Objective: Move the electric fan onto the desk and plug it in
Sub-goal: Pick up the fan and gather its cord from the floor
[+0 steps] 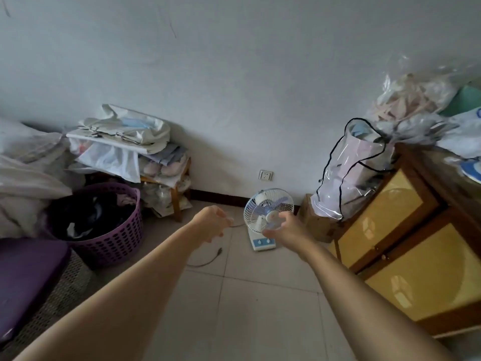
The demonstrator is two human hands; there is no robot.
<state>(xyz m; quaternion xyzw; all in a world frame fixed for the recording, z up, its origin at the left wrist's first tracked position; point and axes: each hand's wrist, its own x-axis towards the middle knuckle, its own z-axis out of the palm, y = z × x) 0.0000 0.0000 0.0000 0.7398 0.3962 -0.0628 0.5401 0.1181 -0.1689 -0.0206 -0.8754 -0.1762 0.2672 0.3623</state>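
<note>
Tiled floor (pixel 260 295) | fan (pixel 265 214) upright | right hand (pixel 286 230) overlapping its grille

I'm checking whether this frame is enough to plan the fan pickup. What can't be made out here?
Head view only:
- Small white table fan: its lower front and neck are hidden behind the right hand.
- Thin grey power cord: part is hidden behind the left hand; plug too small to read.
- White wall socket: too small to see its holes.
- Desk: cannot be identified.
</note>
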